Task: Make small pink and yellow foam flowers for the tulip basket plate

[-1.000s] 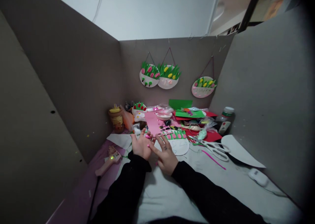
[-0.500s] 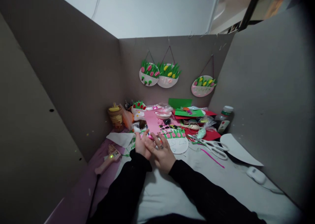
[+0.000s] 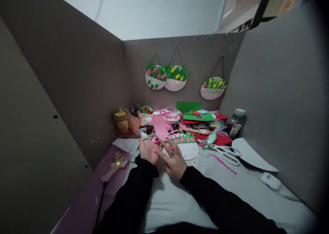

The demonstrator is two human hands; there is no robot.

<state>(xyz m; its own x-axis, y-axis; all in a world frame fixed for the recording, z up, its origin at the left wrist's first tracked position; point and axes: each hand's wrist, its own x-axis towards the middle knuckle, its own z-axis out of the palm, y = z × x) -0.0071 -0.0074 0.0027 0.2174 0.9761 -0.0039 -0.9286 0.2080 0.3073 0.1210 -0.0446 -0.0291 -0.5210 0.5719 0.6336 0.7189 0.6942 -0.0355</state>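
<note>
pink bit (image 3: pixel 155 142) lies mid-frame at the left hand (image 3: pixel 148 150), palm up, fingers loosely apart; the right hand (image 3: pixel 176 161), fingers spread, points from lower right, index tip just below it; long axis unclear.

A creased white cloth (image 3: pixel 180 206) covered most of the tabletop (image 3: pixel 290 217), with a smooth purple covering (image 3: pixel 77 210) showing along the left. On that purple strip I could see a pale pink glue gun (image 3: pixel 113 170), its small light glowing. A brown jar with a yellow lid (image 3: pixel 121 125) stood farther back. Toward the right lay white-handled scissors (image 3: pixel 228 157), a thin bright-pink strip (image 3: pixel 224 164) and a rounded white plastic object (image 3: pixel 271 182). Near the middle, a white paper plate with pink paper tulips (image 3: pixel 189 151) rested flat.
</note>
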